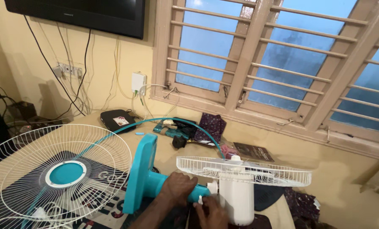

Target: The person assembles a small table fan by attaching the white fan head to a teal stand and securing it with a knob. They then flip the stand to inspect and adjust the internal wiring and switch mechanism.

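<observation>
A table fan lies on its side on the table. Its teal base [139, 174] stands on edge and its teal neck runs right to the white motor housing [237, 199]. The white rear wire guard [244, 169] sits flat on top of the motor. My left hand [177, 188] grips the teal neck. My right hand [210, 209] pinches a small white part at the joint between neck and motor. The front wire guard [58, 174], white with a teal centre disc, lies flat to the left. A thin teal ring [172, 125] arches behind the fan.
A black box [118, 119], small tools and patterned cloth [210, 126] lie along the wall under the barred window [278, 59]. A dark booklet [253, 152] lies behind the guard. Cables hang from a wall-mounted screen [83, 15]. More dark cloth [302, 203] sits at right.
</observation>
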